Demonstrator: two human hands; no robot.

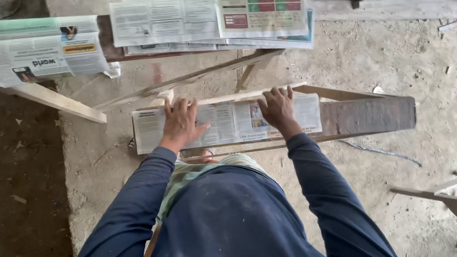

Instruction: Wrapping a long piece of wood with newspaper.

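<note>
Newspaper [228, 124] lies spread over a dark plank [369, 115], and we press it flat with both hands. Our left hand [182, 124] rests palm down on the sheet's left half, fingers spread and gripping nothing; our right hand [277, 108] lies near the middle, fingers hooked over the plank's far edge. The plank sits across a pale wooden frame [192, 78] above the concrete floor [397, 61]. Beyond, a second plank [105, 43] carries more newspaper sheets [209, 22], well apart from our hands.
</note>
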